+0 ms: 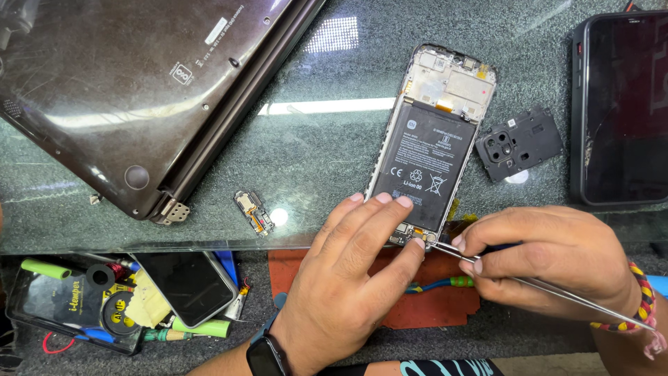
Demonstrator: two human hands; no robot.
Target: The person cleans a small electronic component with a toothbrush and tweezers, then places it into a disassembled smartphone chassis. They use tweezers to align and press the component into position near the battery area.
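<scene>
An opened smartphone [433,132] lies back-up on the glass table top [313,153], its black battery and bare upper frame exposed. My left hand [351,271] rests fingers-down on the phone's lower end, pressing it to the glass. My right hand [550,261] grips thin metal tweezers [557,292], whose tips touch the phone's bottom edge next to my left index finger. A black camera cover plate [518,143] lies just right of the phone. A small circuit board piece [252,211] lies on the glass to the left.
A dark laptop [132,90] lies upside down at the upper left with a loose hinge. A second phone [619,108] with a cracked screen sits at the right edge. Below the glass, a shelf holds another phone [188,282], tape rolls, green tubes and a red mat.
</scene>
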